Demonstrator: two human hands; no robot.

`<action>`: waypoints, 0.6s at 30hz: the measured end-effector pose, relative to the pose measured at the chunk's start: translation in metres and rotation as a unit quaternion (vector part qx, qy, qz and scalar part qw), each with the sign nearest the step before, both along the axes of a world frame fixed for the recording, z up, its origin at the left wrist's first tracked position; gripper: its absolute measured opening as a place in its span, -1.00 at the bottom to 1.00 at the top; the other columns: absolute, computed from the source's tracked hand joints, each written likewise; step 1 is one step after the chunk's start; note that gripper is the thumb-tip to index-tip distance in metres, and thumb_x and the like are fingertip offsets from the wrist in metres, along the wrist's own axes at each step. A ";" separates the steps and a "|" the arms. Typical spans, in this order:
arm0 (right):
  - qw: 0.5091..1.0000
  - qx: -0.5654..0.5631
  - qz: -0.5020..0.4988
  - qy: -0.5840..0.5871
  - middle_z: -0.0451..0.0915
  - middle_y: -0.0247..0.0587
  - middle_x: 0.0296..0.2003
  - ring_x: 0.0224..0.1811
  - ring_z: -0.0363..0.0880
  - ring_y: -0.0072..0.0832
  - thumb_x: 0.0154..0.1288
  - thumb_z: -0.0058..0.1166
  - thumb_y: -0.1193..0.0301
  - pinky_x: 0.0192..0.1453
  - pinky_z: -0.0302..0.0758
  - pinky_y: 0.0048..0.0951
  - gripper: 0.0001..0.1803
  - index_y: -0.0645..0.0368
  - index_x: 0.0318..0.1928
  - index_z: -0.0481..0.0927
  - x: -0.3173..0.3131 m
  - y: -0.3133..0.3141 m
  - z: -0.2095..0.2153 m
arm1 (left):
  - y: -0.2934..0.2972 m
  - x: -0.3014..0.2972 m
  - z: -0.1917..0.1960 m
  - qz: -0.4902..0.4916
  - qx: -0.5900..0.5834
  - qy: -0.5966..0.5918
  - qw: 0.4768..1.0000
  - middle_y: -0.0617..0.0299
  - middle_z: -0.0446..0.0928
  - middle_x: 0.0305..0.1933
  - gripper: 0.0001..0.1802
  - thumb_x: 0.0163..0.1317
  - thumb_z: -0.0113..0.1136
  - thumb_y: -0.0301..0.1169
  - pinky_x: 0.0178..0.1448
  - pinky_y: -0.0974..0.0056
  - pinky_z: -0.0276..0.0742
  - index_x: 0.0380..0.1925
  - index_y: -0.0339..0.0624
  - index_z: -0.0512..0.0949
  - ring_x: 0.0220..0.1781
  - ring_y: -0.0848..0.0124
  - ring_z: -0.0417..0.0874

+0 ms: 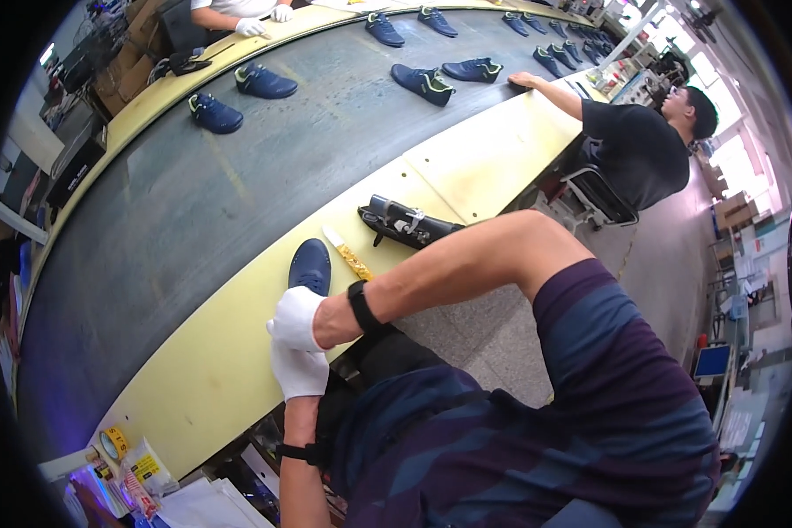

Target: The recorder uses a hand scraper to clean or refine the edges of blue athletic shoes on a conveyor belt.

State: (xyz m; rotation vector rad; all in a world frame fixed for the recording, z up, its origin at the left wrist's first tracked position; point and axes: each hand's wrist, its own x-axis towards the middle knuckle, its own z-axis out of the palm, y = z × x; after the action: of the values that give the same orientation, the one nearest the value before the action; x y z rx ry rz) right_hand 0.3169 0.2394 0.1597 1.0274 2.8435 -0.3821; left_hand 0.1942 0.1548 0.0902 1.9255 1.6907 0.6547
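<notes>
A navy lace-up shoe (pixel 310 265) rests on the yellow table ledge, toe pointing away from me. My right hand (pixel 297 317), in a white glove, is curled over its ankle end and hides that part. Just below and partly covered by it, my left hand (pixel 299 371), also gloved in white, closes around the heel end; most of its fingers are out of sight. To the right of the shoe lies a slim tool with a white tip and a yellow patterned handle (pixel 352 260). Beyond that sits a black device with metal fittings (pixel 405 220).
A dark conveyor belt (pixel 176 229) curves past the ledge, carrying several navy shoes (pixel 422 84). At right a seated co-worker in black (pixel 638 145) reaches to the belt. Another person's gloved hands (pixel 264 22) are across it. Yellow tape (pixel 113 443) and packets sit lower left.
</notes>
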 end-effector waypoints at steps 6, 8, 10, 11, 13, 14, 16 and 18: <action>0.983 0.083 -0.095 0.131 0.69 -0.08 -0.51 -0.53 0.75 -0.12 0.23 0.21 0.43 -0.54 0.61 -0.10 -0.81 0.29 -0.21 0.63 0.026 -0.025 0.011 | 0.021 0.013 -0.001 -0.091 0.095 0.043 0.990 -0.26 0.57 0.20 -0.35 0.15 0.41 -0.33 0.35 -0.08 0.52 0.25 -0.28 0.50 0.24 -0.18 0.61; 0.972 0.143 -0.138 0.123 0.64 -0.16 -0.52 -0.59 0.70 -0.23 0.26 0.19 0.43 -0.59 0.57 -0.21 -0.79 0.28 -0.16 0.58 0.025 -0.036 0.004 | 0.021 0.016 -0.001 -0.065 0.045 0.060 0.995 -0.31 0.55 0.23 -0.27 0.23 0.41 -0.27 0.36 -0.09 0.52 0.32 -0.41 0.40 0.23 -0.17 0.62; 0.968 0.152 -0.152 0.131 0.63 -0.18 -0.47 -0.57 0.71 -0.27 0.29 0.18 0.41 -0.58 0.58 -0.23 -0.77 0.28 -0.11 0.57 0.024 -0.043 -0.006 | 0.016 0.020 0.008 -0.040 0.032 0.033 0.998 -0.30 0.55 0.23 -0.29 0.24 0.40 -0.26 0.33 -0.10 0.53 0.31 -0.40 0.40 0.21 -0.17 0.62; 0.964 0.155 -0.167 0.133 0.63 -0.18 -0.45 -0.56 0.72 -0.28 0.29 0.18 0.41 -0.57 0.58 -0.22 -0.77 0.27 -0.11 0.56 0.023 -0.045 -0.009 | 0.021 0.018 0.012 -0.041 0.036 0.040 0.998 -0.30 0.55 0.23 -0.29 0.24 0.40 -0.26 0.33 -0.10 0.53 0.31 -0.40 0.40 0.21 -0.17 0.62; 0.967 0.122 -0.180 0.129 0.61 -0.14 -0.41 -0.50 0.73 -0.27 0.28 0.17 0.44 -0.53 0.61 -0.21 -0.79 0.26 -0.12 0.55 0.025 -0.052 -0.008 | 0.015 0.015 0.011 -0.064 0.065 0.082 0.992 -0.29 0.54 0.25 -0.32 0.25 0.40 -0.26 0.30 -0.12 0.53 0.28 -0.40 0.40 0.19 -0.20 0.61; 0.966 0.122 -0.184 0.134 0.61 -0.14 -0.41 -0.50 0.73 -0.27 0.28 0.17 0.44 -0.53 0.61 -0.21 -0.79 0.26 -0.12 0.55 0.027 -0.053 -0.008 | 0.018 0.014 0.009 -0.068 0.066 0.087 0.992 -0.29 0.54 0.25 -0.32 0.25 0.40 -0.26 0.30 -0.12 0.53 0.28 -0.40 0.40 0.19 -0.20 0.61; 0.959 0.125 -0.166 0.194 0.60 -0.07 -0.36 -0.47 0.71 -0.21 0.28 0.16 0.45 -0.48 0.61 -0.19 -0.80 0.28 -0.13 0.54 0.030 -0.058 -0.008 | 0.021 0.004 -0.007 -0.083 -0.041 0.041 0.995 -0.29 0.55 0.23 -0.34 0.27 0.38 -0.26 0.26 -0.14 0.54 0.26 -0.40 0.39 0.15 -0.23 0.62; 0.957 0.067 -0.163 0.229 0.59 0.04 -0.29 -0.40 0.70 -0.07 0.25 0.19 0.52 -0.36 0.64 -0.12 -0.70 0.32 -0.02 0.53 0.039 -0.067 -0.005 | 0.015 -0.003 -0.016 -0.085 0.031 0.062 0.994 -0.31 0.57 0.18 -0.33 0.30 0.37 -0.25 0.23 -0.17 0.56 0.30 -0.38 0.37 0.15 -0.25 0.63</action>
State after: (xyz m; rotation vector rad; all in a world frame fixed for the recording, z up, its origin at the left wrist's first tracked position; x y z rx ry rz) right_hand 0.3563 0.1723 0.1544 1.6387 3.1264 -0.5177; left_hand 0.1916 0.1699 0.0739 2.1649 1.5733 0.5378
